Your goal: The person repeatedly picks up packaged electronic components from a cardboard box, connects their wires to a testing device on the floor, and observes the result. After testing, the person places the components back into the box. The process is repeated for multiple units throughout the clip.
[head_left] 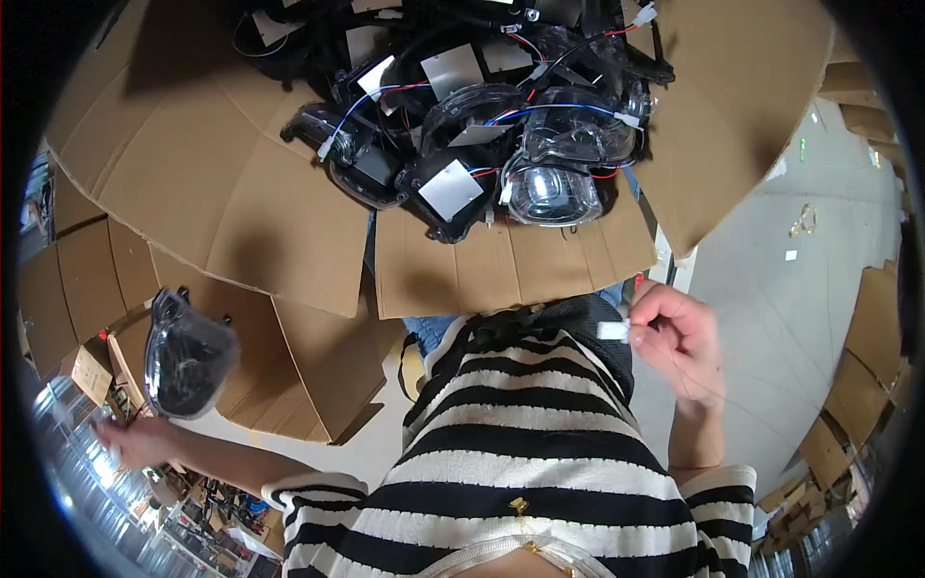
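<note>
right hand [679, 337] pinches small white connector [613, 330] at fingertips, beside striped top | left hand [135, 441] blurred, grip unclear, dark headlamp unit [186, 354] just above it | open cardboard box [501, 265] ahead holds piled headlamp units [501, 135] with wires

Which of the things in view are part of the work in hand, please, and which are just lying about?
In hand:
- left hand holding a dark headlamp unit
- right hand pinching a small white connector
- pile of wired headlamp units in the open cardboard box

Lying about:
- scraps on the grey floor
- stacked cardboard pieces
</note>
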Demonstrator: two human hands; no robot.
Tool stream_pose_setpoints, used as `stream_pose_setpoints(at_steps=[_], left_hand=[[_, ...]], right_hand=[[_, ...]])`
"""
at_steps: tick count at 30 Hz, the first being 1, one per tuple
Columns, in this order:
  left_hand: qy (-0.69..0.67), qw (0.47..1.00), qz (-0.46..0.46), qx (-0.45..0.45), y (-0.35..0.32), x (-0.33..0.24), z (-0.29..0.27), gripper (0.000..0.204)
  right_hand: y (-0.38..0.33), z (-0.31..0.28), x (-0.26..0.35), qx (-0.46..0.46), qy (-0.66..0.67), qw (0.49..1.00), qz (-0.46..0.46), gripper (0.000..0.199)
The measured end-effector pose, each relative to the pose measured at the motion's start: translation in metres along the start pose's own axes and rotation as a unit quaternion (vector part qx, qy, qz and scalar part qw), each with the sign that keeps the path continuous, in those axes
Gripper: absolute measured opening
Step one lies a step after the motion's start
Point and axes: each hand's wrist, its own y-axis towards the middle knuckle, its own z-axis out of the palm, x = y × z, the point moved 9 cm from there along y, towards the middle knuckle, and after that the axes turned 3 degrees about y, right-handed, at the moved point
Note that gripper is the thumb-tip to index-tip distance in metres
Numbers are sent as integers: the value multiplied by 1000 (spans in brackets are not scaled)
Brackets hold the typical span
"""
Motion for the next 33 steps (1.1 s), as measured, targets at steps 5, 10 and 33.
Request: stream_pose_setpoints(at_steps=[5, 10, 33], left_hand=[[179, 974, -26, 138, -45, 135, 51, 27], [61, 901, -333, 270, -177, 249, 118, 19], [51, 665, 322, 672, -332, -197, 540, 21]], right_hand=[[5, 17, -2, 29, -43, 999, -8, 3], [5, 17, -6, 28, -30, 999, 7, 2], [6, 16, -17, 26, -40, 998, -29, 5]])
